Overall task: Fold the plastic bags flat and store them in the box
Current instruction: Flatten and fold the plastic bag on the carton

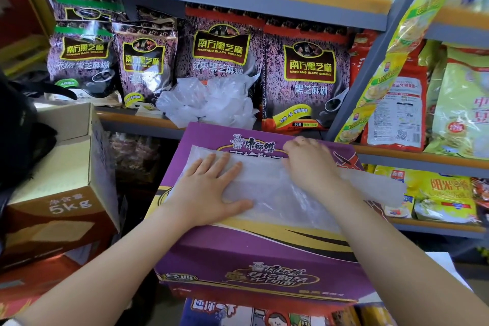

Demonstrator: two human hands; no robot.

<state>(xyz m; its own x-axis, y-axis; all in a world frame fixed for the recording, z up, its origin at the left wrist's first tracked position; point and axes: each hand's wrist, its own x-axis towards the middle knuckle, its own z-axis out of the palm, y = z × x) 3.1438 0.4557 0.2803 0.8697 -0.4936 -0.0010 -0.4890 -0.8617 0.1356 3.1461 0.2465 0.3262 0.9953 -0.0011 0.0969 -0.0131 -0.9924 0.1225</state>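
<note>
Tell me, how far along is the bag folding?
Early, it seems. Nothing visibly stored: the open cardboard box shows no bags from here. In hand: one plastic bag on the purple carton, left hand pressing it flat, right hand working its top edge. Left: the crumpled bag pile on the shelf.

thin translucent crinkly plastic bag (277,193) | glossy purple printed cardboard box (254,254) | matt brown cardboard carton (60,167)

"NANFANG BLACK SESAME" reads on the dark sesame bags (307,71) at twelve o'clock. Over at nine o'clock, the brown carton (66,193) says "5kg".
</note>
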